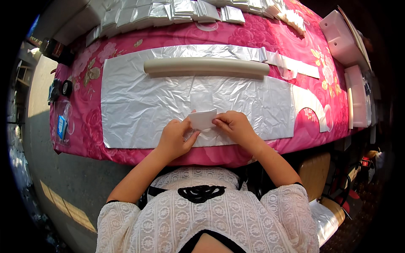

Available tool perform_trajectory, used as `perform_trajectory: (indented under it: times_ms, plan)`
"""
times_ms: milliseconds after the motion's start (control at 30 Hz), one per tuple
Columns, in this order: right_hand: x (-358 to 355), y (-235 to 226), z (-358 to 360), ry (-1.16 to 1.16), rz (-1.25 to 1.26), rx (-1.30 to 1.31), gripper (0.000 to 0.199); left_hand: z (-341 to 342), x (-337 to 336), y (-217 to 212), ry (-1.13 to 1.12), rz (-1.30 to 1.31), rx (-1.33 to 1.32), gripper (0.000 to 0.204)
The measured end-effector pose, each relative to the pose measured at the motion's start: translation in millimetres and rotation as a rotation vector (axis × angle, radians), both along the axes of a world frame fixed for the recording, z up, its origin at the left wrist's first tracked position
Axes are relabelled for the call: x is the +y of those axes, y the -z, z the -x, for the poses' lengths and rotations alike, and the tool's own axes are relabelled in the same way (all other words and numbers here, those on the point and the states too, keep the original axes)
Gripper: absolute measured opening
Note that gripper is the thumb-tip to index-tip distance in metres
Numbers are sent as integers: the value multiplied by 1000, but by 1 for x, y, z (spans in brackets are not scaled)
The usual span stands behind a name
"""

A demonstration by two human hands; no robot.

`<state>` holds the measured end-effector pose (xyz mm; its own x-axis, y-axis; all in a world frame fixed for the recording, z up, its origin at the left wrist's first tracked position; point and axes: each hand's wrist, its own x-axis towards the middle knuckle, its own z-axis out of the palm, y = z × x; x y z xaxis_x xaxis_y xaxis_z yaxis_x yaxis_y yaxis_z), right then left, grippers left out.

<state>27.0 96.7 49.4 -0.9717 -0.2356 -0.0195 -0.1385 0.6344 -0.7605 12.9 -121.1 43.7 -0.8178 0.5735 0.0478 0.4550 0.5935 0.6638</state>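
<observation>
Between my two hands is a small folded white plastic bag [203, 119], held up near the table's front edge. My left hand [176, 135] grips its left side, with the thumb in front. The right hand [234, 126] pinches its right edge between thumb and fingers. Beneath them lies a large flat white plastic bag [143, 111], creased, its looped handle end [310, 103] pointing right. A long beige-grey tube [206, 66] rests across the upper part of the flat plastic, beyond my hands.
Many folded white packets [168, 12] stand in rows along the far edge of the pink floral tablecloth [253, 31]. White foam boxes [344, 38] line the right side. At left are a black roll [66, 87], a blue packet [62, 126] and a dark bottle [55, 49].
</observation>
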Motion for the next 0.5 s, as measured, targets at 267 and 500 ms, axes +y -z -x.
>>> perform_trajectory:
  times_ms: [267, 500]
  plan:
    - [-7, -8, 34, 124, -85, -423, 33, 23, 15, 8, -294, -161, -232, 70]
    - [-7, -5, 41, 171, -18, -526, 36, 26, 17, -9, -269, 23, -16, 65]
